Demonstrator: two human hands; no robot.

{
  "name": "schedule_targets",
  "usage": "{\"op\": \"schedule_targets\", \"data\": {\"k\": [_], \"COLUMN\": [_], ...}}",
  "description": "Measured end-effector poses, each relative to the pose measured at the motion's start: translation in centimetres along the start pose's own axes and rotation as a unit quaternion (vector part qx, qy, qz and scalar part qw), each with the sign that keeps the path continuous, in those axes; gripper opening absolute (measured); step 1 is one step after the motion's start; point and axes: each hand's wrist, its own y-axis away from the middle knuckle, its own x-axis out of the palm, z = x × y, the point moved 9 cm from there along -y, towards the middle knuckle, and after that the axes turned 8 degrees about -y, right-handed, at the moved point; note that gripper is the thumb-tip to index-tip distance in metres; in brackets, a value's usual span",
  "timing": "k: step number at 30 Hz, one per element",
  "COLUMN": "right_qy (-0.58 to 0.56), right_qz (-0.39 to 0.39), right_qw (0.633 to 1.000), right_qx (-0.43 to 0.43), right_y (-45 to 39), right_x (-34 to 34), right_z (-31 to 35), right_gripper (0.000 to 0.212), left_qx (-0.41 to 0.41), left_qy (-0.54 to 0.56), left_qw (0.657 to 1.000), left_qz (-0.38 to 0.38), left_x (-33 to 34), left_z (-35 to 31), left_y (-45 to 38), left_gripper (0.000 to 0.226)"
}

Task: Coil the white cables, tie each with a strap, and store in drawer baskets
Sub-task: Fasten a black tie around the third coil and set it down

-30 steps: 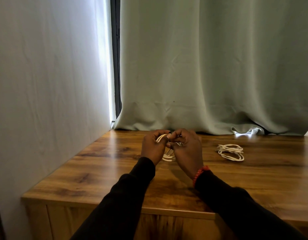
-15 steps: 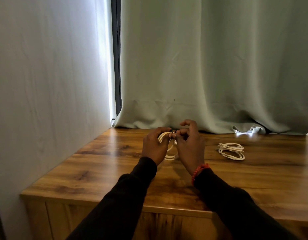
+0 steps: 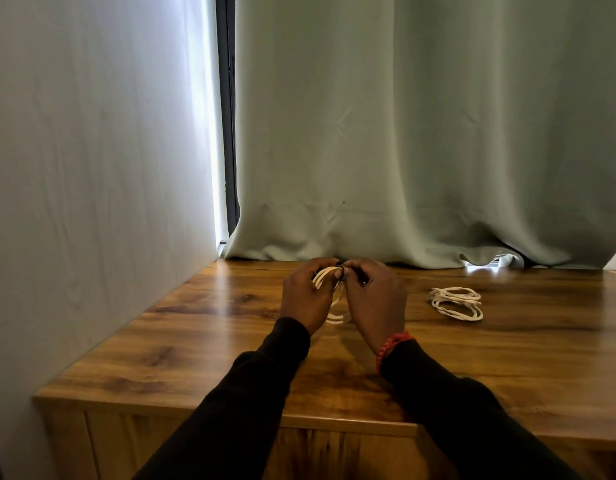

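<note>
— Just in front of the curtain (image 3: 420,133), above the desk (image 3: 195,341), we have both hands on one coiled white cable (image 3: 337,318). Our left hand (image 3: 304,299) curls round the loops on its side; our right hand (image 3: 377,301) pinches at the top of the coil, where a small dark thing, likely the strap (image 3: 340,270), sits between the fingertips of both hands.

— Which way does the coil lie from the hands?

— Straight between them. Its loops hang down toward the desk, so the long axis runs from the fingertips back toward us. The strap crosses the loops at the end nearest the curtain. Neither hand is nearer; they meet there, touching.

— So the next move?

— We judge it is closing the strap round the bundle with the right hand while the left keeps the loops together. If the grip loosens, the coil may spring open.

— And the count?

— Two cables: this one, and a second coil (image 3: 457,303) lying flat on the desk, well to the right of the hands and nearer the curtain than we are. One strap that we can make out. No drawer baskets in view.
</note>
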Motion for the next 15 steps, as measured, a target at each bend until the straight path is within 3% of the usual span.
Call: {"op": "schedule_targets", "data": {"k": [15], "right_qy": [0.007], "right_qz": [0.014], "right_qw": [1.000], "right_qx": [0.001], "right_y": [-0.06], "right_x": [0.23], "right_z": [-0.56], "right_gripper": [0.014], "left_qx": [-0.007], "left_qy": [0.008], "left_qw": [1.000], "left_qz": [0.017], "left_x": [0.04], "left_z": [0.05], "left_y": [0.16], "left_gripper": [0.014]}}
